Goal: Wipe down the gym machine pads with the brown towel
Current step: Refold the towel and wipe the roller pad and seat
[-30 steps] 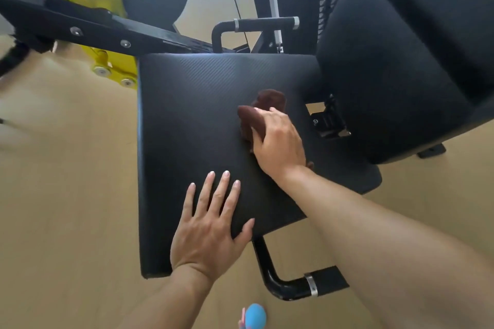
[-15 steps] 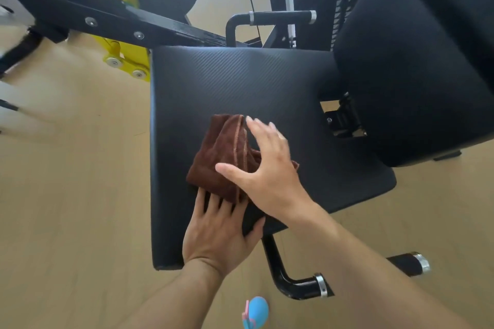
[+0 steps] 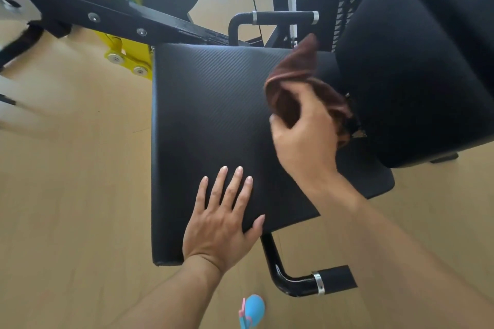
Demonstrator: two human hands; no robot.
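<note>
The black seat pad point(image 3: 213, 115) of the gym machine fills the middle of the head view. My right hand point(image 3: 304, 141) grips the brown towel point(image 3: 296, 72) near the pad's far right side, close to the black back pad point(image 3: 417, 75). The towel is bunched, with one corner sticking up toward the back pad. Fingers straight and spread, my left hand point(image 3: 222, 219) rests flat on the seat pad's near edge.
A black handle point(image 3: 315, 280) with a chrome ring juts out below the seat on the near right. Another handle point(image 3: 278, 17) sits behind the seat. A black frame bar point(image 3: 120, 21) and yellow bracket point(image 3: 125, 53) stand at far left. Tan floor lies all around.
My right hand has carried the towel from the seat pad's near middle to its far right, by the back pad. My left hand stays flat on the near edge.
</note>
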